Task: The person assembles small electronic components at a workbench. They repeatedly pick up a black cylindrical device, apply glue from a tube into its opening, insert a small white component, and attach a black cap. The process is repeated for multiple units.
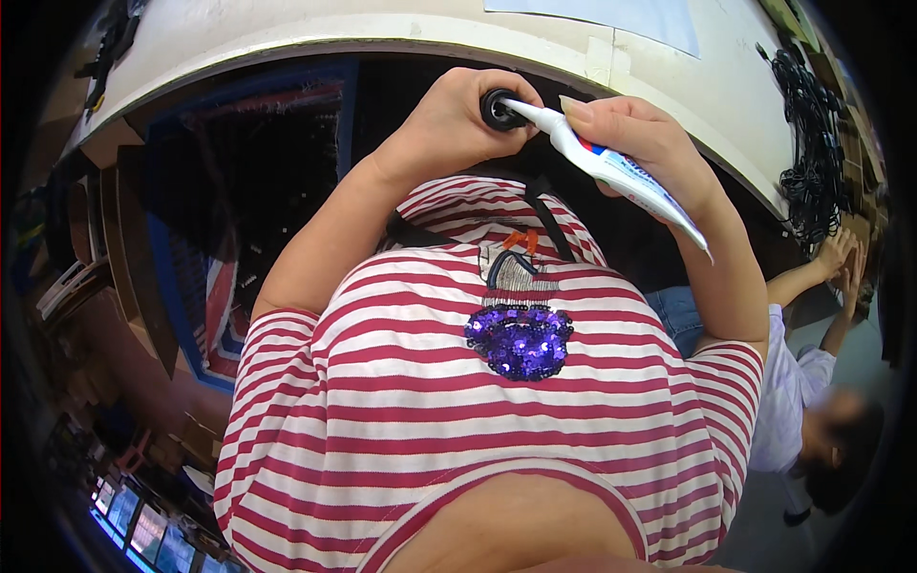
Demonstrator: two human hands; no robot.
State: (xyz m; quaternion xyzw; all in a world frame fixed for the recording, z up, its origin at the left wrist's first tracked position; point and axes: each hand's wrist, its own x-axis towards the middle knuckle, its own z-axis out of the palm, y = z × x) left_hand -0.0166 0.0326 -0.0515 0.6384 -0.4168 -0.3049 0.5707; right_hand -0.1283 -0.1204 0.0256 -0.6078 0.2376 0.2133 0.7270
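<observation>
My left hand [454, 119] is closed around a black round part with a hollow end [494, 116], which looks like a short cylinder; most of it is hidden in my fingers. My right hand [654, 143] squeezes a white glue tube [626, 181] with blue and red print, the thumb on top and the flattened tail toward my right forearm. Its long white nozzle points left, and the tip reaches the opening of the black part. Whether any glue is coming out is too small to tell. Both hands are raised in front of my striped shirt, by the table edge.
A pale table [382, 27] curves across the top, with a light blue sheet [611, 17] on it. Bundled black cables [810, 143] lie at its right end. Left of me stands a blue-framed crate [177, 277]. A co-worker [793, 401] sits at the right, hands near the table.
</observation>
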